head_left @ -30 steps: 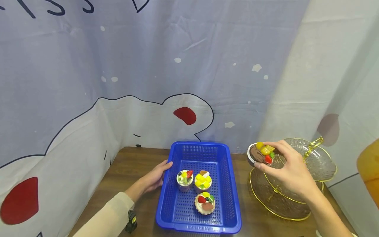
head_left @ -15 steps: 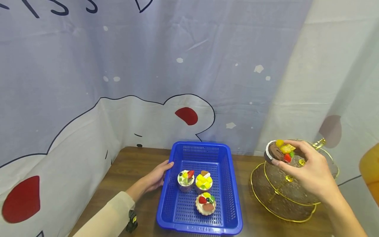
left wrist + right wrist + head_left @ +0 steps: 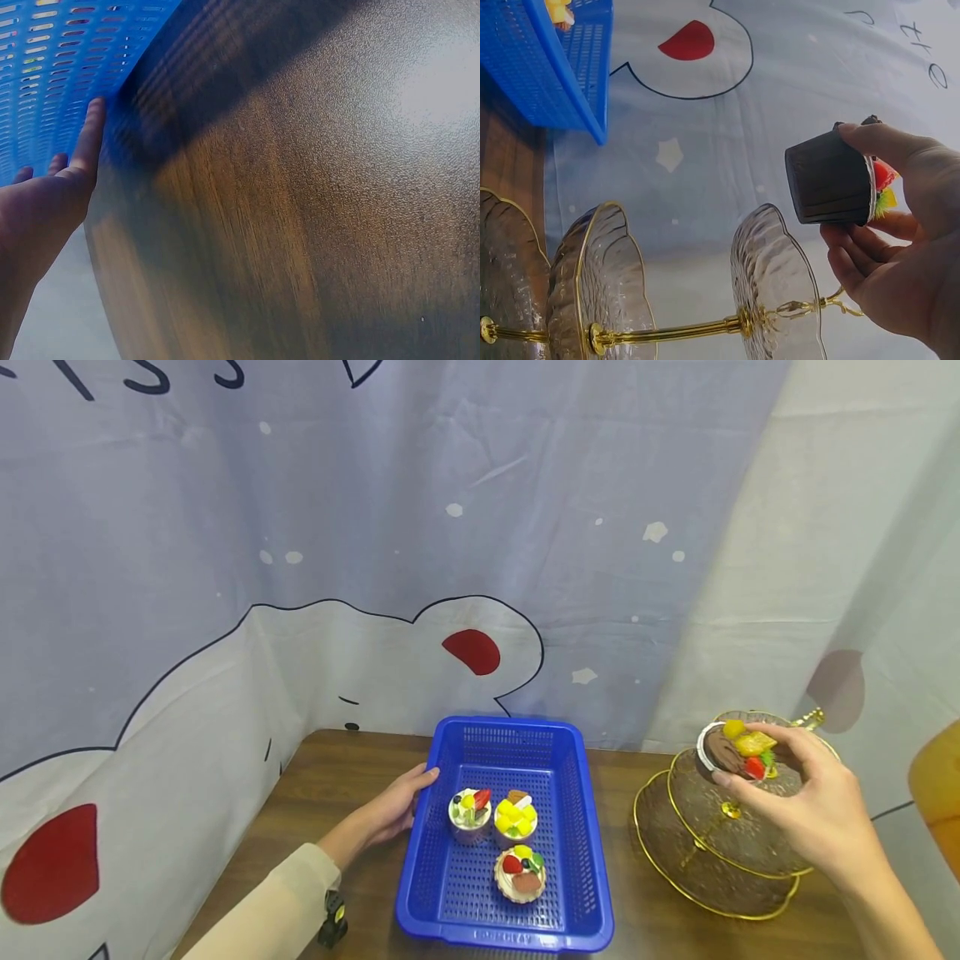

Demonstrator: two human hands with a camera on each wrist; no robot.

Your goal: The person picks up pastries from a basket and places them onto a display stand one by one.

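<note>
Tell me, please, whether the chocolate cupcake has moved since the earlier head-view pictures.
Yes: in the head view, the chocolate cupcake, held by the right hand, has moved right, farther from the blue basket.

Before a curtain (image 3: pixel 480 527), a basket (image 3: pixel 504 937) stands on the bench (image 3: pixel 330 768), two cupcakes (image 3: pixel 516 820) side by side inside, a tart (image 3: pixel 520 875) in front. The person's left hand (image 3: pixel 393 810) is at the basket's left wall; rightward is a tiered stand (image 3: pixel 750 843), a third cupcake (image 3: pixel 724 753) in the right hand (image 3: pixel 813 797) near its top.
</note>
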